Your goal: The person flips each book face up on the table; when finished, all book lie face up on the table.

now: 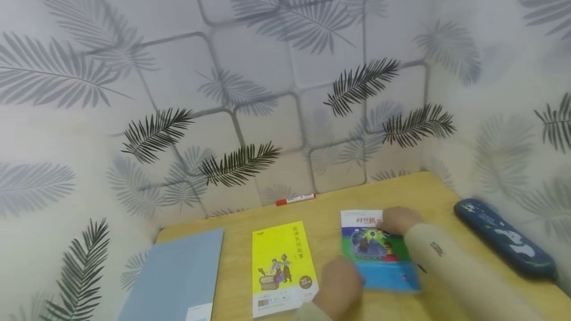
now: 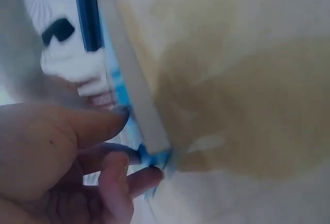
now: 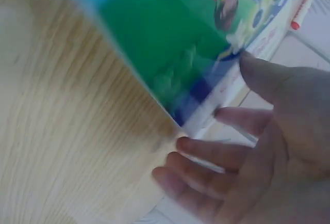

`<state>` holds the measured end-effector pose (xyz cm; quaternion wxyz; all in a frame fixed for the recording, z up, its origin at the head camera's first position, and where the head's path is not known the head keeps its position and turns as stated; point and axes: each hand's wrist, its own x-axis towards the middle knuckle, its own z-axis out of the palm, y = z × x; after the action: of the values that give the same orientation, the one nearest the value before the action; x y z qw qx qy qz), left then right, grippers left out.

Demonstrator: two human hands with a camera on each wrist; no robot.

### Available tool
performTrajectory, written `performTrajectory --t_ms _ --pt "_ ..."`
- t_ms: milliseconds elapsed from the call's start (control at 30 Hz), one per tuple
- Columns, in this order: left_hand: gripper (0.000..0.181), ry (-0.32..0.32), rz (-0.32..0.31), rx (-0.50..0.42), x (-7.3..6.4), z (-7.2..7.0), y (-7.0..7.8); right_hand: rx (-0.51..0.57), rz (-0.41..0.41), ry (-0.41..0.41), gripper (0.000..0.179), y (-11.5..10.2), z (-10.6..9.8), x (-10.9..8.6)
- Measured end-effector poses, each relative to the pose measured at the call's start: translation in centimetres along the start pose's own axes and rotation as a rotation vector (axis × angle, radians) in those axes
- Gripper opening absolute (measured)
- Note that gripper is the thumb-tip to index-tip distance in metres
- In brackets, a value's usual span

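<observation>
A thin book (image 1: 370,246) with a purple, green and blue cover lies on the right part of the table. My right hand (image 1: 399,219) is at its upper right edge. In the right wrist view, the right thumb (image 3: 258,72) rests on the cover near the edge, with the other fingers spread around the corner. My left hand (image 1: 341,281) holds the lower left corner. Up close in the left wrist view, the left thumb (image 2: 105,123) lies against the book's edge, and the fingers curl at its blue corner.
A yellow book (image 1: 283,261) lies left of the hands, with a grey-blue folder (image 1: 178,271) farther left. A red and white marker (image 1: 295,199) lies by the wall. A dark blue pencil case (image 1: 504,239) with a panda sits at the table's right edge, beside the right forearm.
</observation>
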<state>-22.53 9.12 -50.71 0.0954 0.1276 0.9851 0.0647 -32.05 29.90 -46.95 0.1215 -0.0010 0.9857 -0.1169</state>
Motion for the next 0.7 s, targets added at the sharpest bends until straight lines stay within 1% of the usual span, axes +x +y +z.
performTrajectory --t_ms 33,67,133,200,233,267,300,567,633,700 --pt "0.039 -0.013 -0.007 -0.022 -0.2 0.2 0.5 0.005 -0.005 -0.011 0.047 0.0 0.2 0.2" --pt "0.039 -0.024 0.004 -0.012 -0.4 0.4 1.1 0.005 -0.009 -0.023 0.053 0.0 0.5 0.5" --pt "0.04 -0.052 0.015 0.023 -0.6 0.6 2.0 -0.007 -0.02 -0.04 0.069 0.1 0.7 0.8" --pt "0.041 -0.058 0.016 0.062 -0.6 0.7 2.7 0.002 -0.007 -0.053 0.084 0.3 0.9 1.1" --pt "0.042 -0.051 0.03 0.105 -0.5 0.7 2.9 -0.003 -0.015 -0.052 0.088 0.3 0.9 1.2" --pt "0.043 -0.046 0.044 0.139 -0.5 0.7 3.0 0.0 -0.012 -0.05 0.091 0.4 1.0 1.3" --pt "0.043 -0.047 0.042 0.145 -0.5 0.7 3.1 0.007 -0.007 -0.048 0.093 0.5 1.1 1.3" --pt "0.044 -0.045 0.062 0.123 -0.2 0.8 3.1 0.052 0.026 -0.056 0.1 0.8 1.4 1.3" --pt "0.045 -0.043 0.056 0.108 0.0 1.0 3.0 0.052 0.024 -0.043 0.099 0.9 1.7 1.4" --pt "0.043 -0.037 0.068 0.09 0.0 1.0 2.8 0.046 0.016 -0.022 0.098 1.0 2.1 1.6"
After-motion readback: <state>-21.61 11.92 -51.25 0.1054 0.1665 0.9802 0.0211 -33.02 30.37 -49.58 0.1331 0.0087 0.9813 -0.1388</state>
